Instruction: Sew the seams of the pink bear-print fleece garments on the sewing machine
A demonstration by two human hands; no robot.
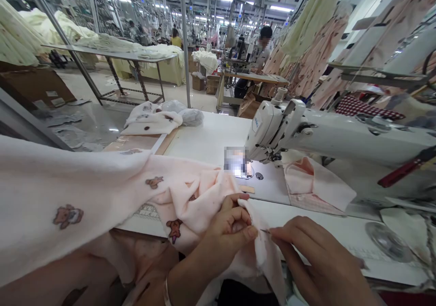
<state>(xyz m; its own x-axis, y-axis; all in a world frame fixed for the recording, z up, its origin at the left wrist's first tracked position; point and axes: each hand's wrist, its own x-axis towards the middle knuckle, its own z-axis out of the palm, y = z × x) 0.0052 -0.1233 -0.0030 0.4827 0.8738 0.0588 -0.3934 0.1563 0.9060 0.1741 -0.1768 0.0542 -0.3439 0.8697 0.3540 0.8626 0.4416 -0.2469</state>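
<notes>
Soft pale pink fabric (pixel 200 192) printed with brown bears spreads from the far left across the sewing table, bunched in front of the sewing machine (pixel 272 129). My left hand (pixel 226 233) is closed, pinching the folded edge of this fabric between thumb and fingers. Just right of it, my right hand (pixel 316 256) is closed on a thin dark pointed tool (pixel 265 230), whose tip meets the fabric edge. Most of the tool is hidden in my fingers, so its kind is unclear. A strip of the fabric hangs down between both hands toward my lap.
A folded pink piece (pixel 315 183) lies under the machine arm. Red-handled scissors or snips (pixel 402 170) rest at the right, near a round metal dish (pixel 388 241). Bear-print fabric (pixel 150 119) and a plastic bag (pixel 191 116) sit at the far table edge. A co-worker (pixel 264 47) is beyond.
</notes>
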